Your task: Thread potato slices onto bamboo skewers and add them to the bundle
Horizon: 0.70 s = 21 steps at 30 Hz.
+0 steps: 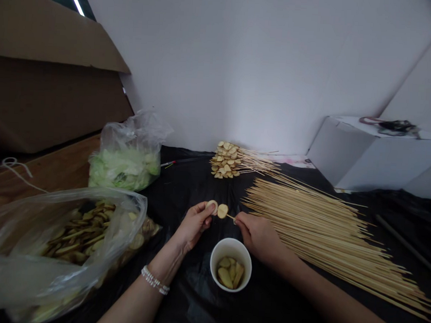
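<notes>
My left hand point(196, 223) pinches a pale round potato slice point(211, 208) between thumb and fingers, above and to the left of a white cup. In my right hand point(255, 232) is a thin bamboo skewer point(231, 217), gripped near its tip end and pointing left. Another potato slice point(222, 211) sits on that skewer, right beside the one in my left hand. Whether the tip enters the left slice I cannot tell. Below both hands stands the white cup point(213, 266), with several slices point(230, 273) inside.
Many loose skewers point(328, 227) lie fanned out at the right. Skewers loaded with slices point(226, 159) are piled at the back. To the left are an open plastic bag of slices point(83, 229) and a bag of pale green vegetables point(123, 168). A white box point(358, 155) stands far right.
</notes>
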Available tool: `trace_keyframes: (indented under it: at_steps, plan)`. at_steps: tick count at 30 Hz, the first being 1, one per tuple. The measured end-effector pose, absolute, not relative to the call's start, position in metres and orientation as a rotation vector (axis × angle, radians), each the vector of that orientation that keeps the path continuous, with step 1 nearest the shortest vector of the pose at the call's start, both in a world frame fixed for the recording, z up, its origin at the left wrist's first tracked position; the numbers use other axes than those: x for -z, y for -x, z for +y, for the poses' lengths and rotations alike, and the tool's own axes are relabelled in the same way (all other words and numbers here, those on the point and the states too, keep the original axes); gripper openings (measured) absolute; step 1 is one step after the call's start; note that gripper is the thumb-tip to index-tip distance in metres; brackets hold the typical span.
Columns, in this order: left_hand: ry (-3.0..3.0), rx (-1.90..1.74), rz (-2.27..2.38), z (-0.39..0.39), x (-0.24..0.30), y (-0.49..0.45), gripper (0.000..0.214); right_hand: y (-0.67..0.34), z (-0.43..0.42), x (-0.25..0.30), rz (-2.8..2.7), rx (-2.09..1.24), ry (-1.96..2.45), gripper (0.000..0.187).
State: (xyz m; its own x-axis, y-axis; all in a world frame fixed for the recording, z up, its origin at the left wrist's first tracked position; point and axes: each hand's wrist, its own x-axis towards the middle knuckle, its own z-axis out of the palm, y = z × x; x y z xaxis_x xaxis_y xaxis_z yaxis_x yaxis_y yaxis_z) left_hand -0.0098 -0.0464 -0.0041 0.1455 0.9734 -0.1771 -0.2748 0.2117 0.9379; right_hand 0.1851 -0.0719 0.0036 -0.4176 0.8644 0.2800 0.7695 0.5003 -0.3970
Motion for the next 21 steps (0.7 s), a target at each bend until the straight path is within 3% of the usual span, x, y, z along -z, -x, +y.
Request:
trace_keyframes:
  at_steps: [21]
  plan:
    - [-0.935, -1.121, 1.061, -0.0475, 0.0062, 0.0034, 0.035, -0.1824, -0.0719, 0.0006, -2.322, -0.276, 1.361, 0.025]
